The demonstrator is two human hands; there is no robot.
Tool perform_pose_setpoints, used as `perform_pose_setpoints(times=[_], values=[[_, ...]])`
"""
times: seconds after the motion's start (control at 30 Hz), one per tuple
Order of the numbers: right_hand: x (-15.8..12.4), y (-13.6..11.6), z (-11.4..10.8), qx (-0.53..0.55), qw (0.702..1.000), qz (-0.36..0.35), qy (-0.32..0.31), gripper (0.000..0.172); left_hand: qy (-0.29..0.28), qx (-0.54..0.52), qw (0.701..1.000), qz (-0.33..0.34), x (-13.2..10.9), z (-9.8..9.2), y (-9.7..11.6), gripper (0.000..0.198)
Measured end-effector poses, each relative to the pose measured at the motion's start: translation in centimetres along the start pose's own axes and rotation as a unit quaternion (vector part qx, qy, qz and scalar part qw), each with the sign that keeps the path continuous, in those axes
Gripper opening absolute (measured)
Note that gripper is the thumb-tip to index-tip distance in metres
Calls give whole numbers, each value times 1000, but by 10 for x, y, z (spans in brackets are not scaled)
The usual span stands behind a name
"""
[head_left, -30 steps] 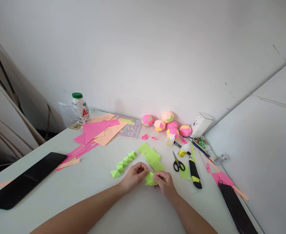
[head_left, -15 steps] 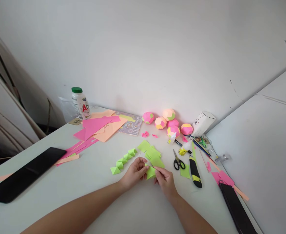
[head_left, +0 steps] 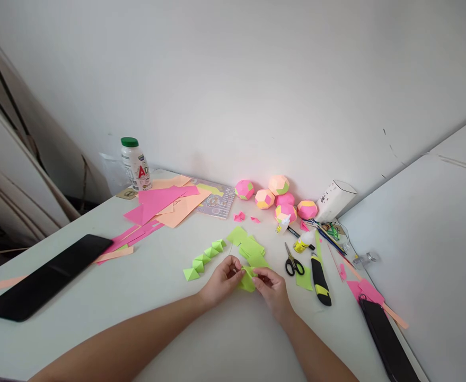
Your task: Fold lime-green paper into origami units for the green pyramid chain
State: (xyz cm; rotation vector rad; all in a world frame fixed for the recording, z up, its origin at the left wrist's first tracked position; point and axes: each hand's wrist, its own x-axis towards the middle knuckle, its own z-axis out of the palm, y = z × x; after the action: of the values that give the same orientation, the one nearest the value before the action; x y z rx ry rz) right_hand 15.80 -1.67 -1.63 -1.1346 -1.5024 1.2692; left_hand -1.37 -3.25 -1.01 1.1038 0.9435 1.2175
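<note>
Between my hands is a piece of green paper (head_left: 247, 281), partly folded and hidden in part by the fingers. My left hand (head_left: 225, 277) pinches its left side with thumb and fingertips. At its right side, my right hand (head_left: 271, 289) pinches it the same way. Just beyond the fingers lies a pile of green paper squares (head_left: 252, 247). To the left of my left hand runs a row of folded green paper pieces (head_left: 204, 259), each with a raised point. Scissors (head_left: 294, 262) lie to the right of my right hand, on the table beside a green square (head_left: 304, 278).
A utility knife (head_left: 321, 278), glue bottles (head_left: 303, 242) and a phone (head_left: 386, 339) lie on the right. Several paper balls (head_left: 264, 199) sit along the wall. At left are a black tablet-like slab (head_left: 45, 278), pink paper (head_left: 157, 207) and a white bottle (head_left: 135, 165).
The green paper has been bent further between my fingertips, and my right fingers have shifted on its edge. The whole view has moved slightly.
</note>
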Motion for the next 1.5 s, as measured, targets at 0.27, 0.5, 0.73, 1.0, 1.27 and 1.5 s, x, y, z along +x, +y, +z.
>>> perform_pose_setpoints(times=[0.27, 0.5, 0.73, 1.0, 1.27, 1.5], values=[[0, -4, 1, 9, 999, 35, -18, 44, -55, 68, 994, 69, -2, -2, 2, 21], [0, -6, 2, 12, 998, 41, -36, 25, -68, 73, 991, 86, -2, -1, 1, 30], [-3, -14, 2, 2, 998, 16, -54, 22, -66, 118, 989, 50, -3, -1, 1, 34], [-4, -17, 3, 20, 999, 30, -37, 22, -66, 176, 981, 47, -2, -2, -1, 34], [-4, -14, 2, 38, 997, 8, -60, 18, -55, 229, 971, 48, -2, -1, 1, 33], [-2, -13, 4, 26, 999, -15, -38, 22, -59, 249, 966, 41, -2, -2, 4, 32]])
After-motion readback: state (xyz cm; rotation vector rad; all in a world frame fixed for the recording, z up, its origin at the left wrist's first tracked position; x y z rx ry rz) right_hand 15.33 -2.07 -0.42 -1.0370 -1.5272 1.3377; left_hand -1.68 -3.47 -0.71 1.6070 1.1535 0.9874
